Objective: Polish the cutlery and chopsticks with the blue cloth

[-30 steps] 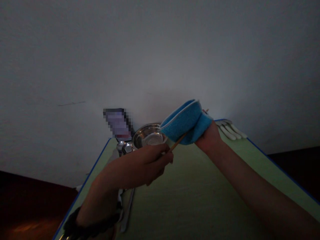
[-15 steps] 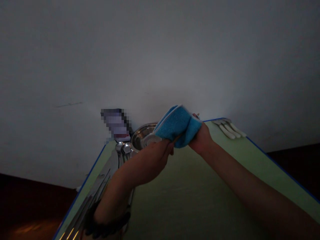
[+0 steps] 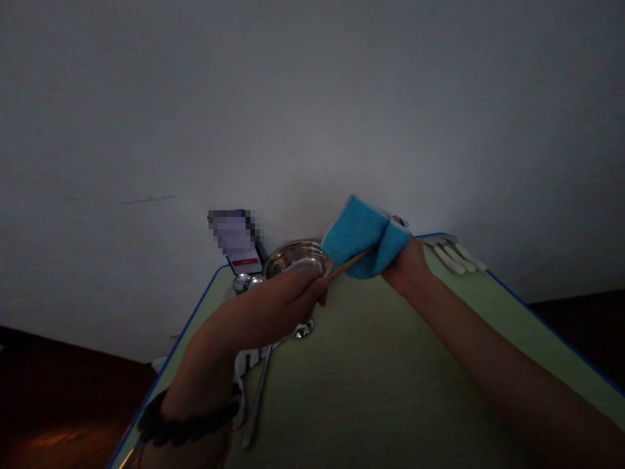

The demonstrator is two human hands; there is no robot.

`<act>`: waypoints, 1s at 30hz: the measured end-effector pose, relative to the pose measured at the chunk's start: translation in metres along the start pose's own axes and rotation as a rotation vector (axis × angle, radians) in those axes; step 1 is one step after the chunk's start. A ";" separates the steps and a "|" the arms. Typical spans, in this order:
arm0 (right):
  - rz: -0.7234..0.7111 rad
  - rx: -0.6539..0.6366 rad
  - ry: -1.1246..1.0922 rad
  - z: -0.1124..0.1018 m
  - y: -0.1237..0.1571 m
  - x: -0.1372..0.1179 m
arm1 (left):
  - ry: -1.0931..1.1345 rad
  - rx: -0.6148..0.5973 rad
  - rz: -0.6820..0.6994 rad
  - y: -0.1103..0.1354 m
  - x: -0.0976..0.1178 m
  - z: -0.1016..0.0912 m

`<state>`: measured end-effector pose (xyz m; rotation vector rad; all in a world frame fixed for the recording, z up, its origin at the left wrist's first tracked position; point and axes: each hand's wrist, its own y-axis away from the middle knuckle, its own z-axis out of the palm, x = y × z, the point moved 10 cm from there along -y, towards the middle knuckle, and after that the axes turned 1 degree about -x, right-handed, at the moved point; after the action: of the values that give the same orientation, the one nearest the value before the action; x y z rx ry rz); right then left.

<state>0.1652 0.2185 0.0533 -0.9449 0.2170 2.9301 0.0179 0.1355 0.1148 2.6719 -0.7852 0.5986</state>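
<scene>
My left hand (image 3: pixel 283 303) is closed on one end of a thin wooden chopstick (image 3: pixel 347 264), which slants up to the right. The chopstick's other end disappears into a folded blue cloth (image 3: pixel 356 228) with a pale edge. Gripping that cloth around the chopstick is my right hand (image 3: pixel 409 266), its fingers mostly hidden by the fabric. Just behind my left hand stands a shiny metal bowl (image 3: pixel 274 259). Spoons (image 3: pixel 241 282) lie to its left, partly covered by my left hand and forearm.
A phone (image 3: pixel 239 244) leans against the wall at the table's back left corner. Several forks with white handles (image 3: pixel 454 257) lie at the back right. More metal cutlery (image 3: pixel 258 397) lies beside my left forearm. The green table (image 3: pixel 371 378) has a blue edge.
My hands have moved apart: the left slid left and down along the chopstick, the right shifted slightly right with the cloth. More of the chopstick now shows between them.
</scene>
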 end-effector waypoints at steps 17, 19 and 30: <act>0.115 -0.040 0.019 0.007 0.002 0.013 | -0.055 0.046 0.056 -0.024 0.014 0.018; 0.116 -0.037 0.024 0.007 0.003 0.010 | 0.035 -0.060 0.017 -0.021 0.012 0.026; 0.078 -0.099 0.132 0.015 0.012 0.019 | 0.211 -0.208 -0.040 -0.021 0.001 0.040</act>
<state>0.1398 0.2092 0.0556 -1.1716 0.1184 2.9752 0.0426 0.1362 0.0769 2.3840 -0.6921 0.7319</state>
